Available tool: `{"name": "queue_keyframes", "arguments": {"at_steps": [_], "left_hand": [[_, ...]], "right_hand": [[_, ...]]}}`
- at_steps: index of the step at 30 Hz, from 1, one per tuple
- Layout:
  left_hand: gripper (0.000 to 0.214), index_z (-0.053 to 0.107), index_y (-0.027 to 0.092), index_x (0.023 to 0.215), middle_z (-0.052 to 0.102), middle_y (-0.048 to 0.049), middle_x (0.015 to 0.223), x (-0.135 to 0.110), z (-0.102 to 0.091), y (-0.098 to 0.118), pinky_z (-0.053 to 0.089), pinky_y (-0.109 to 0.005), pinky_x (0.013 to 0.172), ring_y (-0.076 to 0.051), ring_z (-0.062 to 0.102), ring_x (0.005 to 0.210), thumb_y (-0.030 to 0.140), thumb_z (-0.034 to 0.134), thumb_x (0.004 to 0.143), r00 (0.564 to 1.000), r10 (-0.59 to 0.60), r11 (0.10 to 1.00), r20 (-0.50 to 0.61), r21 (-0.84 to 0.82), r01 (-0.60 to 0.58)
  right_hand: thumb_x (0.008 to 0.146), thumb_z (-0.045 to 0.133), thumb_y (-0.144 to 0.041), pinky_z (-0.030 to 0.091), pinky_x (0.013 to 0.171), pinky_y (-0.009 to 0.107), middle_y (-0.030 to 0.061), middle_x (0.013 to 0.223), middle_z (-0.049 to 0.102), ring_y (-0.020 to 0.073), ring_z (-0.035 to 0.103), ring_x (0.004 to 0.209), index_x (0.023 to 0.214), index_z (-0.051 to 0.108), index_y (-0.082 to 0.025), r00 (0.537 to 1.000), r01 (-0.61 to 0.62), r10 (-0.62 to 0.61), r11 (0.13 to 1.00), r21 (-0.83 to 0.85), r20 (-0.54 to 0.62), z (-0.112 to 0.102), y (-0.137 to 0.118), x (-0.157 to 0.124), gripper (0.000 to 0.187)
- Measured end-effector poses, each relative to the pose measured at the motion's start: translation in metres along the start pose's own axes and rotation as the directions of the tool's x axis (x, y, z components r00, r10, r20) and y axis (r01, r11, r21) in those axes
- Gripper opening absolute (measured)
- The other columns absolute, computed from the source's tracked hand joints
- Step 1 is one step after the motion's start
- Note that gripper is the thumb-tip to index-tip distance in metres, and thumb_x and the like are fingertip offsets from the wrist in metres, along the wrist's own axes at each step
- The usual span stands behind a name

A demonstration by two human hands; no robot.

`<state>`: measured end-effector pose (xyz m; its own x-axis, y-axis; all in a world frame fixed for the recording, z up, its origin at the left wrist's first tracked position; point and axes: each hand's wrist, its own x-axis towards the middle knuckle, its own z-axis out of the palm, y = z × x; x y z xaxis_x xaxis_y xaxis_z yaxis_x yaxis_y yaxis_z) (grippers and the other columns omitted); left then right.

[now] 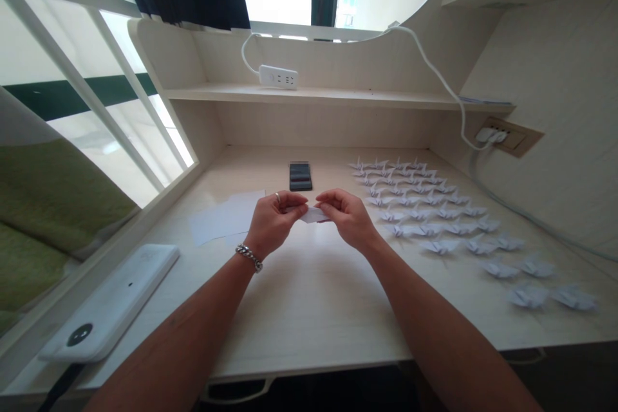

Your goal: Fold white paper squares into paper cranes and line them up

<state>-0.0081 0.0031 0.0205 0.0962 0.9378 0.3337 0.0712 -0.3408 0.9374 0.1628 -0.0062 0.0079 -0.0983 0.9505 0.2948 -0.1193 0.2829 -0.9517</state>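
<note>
Between my two hands is a small folded piece of white paper (313, 214), held just above the desk. My left hand (275, 219), with a ring and a chain bracelet (250, 257), pinches its left end between thumb and fingers. The right end is gripped the same way by my right hand (347, 215). Fingers cover much of the paper, so its full shape is hidden. Flat white sheets (219, 215) lie left of my left hand. Rows of folded white paper cranes (425, 196) stand to the right of my right hand.
A dark phone (300, 176) lies behind my hands on the desk (313, 309). At the left edge rests a white device with a cable (116, 302). A power strip (279, 77) sits on the shelf, its cord running to a wall socket (512, 136).
</note>
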Motion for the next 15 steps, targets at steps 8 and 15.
{"name": "queue_keyframes", "arguments": {"at_steps": [8,15], "left_hand": [[0.017,0.072,0.013,0.085,0.075,-0.006,0.079,-0.0022,0.0028,-0.0015,0.057,-0.031,0.07,-0.018,0.07,0.072,0.023,0.074,0.072,0.998,0.017,0.999,0.064,-0.028,-0.015],[0.026,0.07,0.013,0.093,0.074,-0.0069,0.08,-0.0017,0.0024,-0.0017,0.056,-0.031,0.069,-0.018,0.069,0.073,0.026,0.076,0.072,0.995,-0.012,0.999,0.101,-0.046,0.016]], "right_hand": [[0.074,0.072,-0.026,0.053,0.068,0.03,0.0028,0.078,0.069,0.0172,0.065,0.072,0.085,0.065,-0.019,0.992,0.113,-0.124,0.968,-0.223,-0.036,0.0017,0.0023,-0.0023,0.015],[0.075,0.07,-0.023,0.052,0.067,0.029,0.0024,0.078,0.068,0.0166,0.065,0.072,0.083,0.064,-0.019,0.992,0.117,-0.127,0.959,-0.259,-0.022,-0.0001,0.0005,-0.0022,0.011]]}}
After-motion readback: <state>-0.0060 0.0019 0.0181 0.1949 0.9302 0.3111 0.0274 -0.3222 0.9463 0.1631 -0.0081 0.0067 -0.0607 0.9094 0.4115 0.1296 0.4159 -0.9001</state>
